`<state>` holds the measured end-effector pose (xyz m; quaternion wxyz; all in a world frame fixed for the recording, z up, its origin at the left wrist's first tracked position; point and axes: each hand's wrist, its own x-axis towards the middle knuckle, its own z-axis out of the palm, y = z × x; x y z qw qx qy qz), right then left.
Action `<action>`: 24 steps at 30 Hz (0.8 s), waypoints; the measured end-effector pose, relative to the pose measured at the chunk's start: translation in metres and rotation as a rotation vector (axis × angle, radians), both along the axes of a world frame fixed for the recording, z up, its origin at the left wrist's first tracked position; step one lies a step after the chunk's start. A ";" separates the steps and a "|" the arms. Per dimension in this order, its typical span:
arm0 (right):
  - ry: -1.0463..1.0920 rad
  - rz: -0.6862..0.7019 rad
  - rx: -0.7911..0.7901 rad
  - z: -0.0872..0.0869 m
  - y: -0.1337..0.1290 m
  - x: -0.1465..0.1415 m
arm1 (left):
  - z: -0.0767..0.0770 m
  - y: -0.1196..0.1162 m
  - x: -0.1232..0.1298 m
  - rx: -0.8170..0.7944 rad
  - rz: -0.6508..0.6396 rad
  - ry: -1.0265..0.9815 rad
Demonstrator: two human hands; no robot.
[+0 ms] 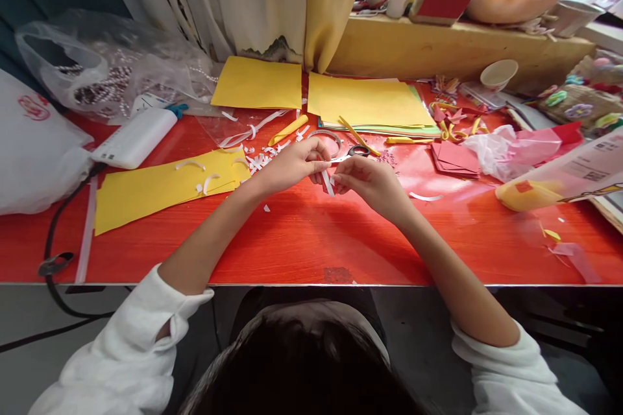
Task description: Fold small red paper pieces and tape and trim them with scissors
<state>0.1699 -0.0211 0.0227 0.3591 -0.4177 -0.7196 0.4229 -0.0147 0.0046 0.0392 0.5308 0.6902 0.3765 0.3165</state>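
My left hand (296, 165) is closed in a pinch on a small piece of red paper, mostly hidden by the fingers. A narrow white strip (328, 184), like tape backing, runs down from those fingertips along the red piece. My right hand (372, 185) has its thumb and fingertips pinched together at the strip's edge. Just behind the hands lie scissors with black handles (359, 151), the blades pointing left toward my left fingers. A roll of tape (335, 141) rests behind my left hand. White paper scraps (260, 161) are scattered left of it.
Yellow sheets (257, 84) and a stack of coloured paper (365, 100) lie at the back. Yellow strips (160, 191) are at left, near a white power bank-like box (139, 136). Red paper squares (455, 160) and a clear plastic sleeve (574, 168) lie right.
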 end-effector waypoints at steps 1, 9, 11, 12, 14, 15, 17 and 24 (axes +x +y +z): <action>-0.047 -0.009 0.045 0.000 0.000 -0.001 | 0.000 0.000 0.000 -0.001 0.010 0.011; -0.113 0.096 0.057 0.002 -0.003 -0.002 | 0.000 0.000 0.001 0.004 0.061 0.100; -0.075 0.111 0.011 0.002 -0.003 -0.001 | -0.001 0.001 0.000 0.025 0.068 0.099; -0.072 0.111 -0.007 0.003 -0.003 -0.001 | -0.003 0.002 0.000 0.036 0.075 0.108; -0.089 0.105 -0.020 0.004 -0.003 0.000 | -0.006 0.003 -0.001 0.059 0.077 0.141; -0.107 0.103 -0.013 0.004 -0.003 0.000 | -0.007 0.004 -0.002 0.070 0.068 0.159; -0.152 0.108 0.022 0.005 -0.003 0.000 | -0.010 0.004 -0.002 0.092 0.034 0.184; -0.247 0.137 0.106 0.005 -0.004 -0.001 | -0.012 -0.001 -0.002 0.141 -0.093 0.184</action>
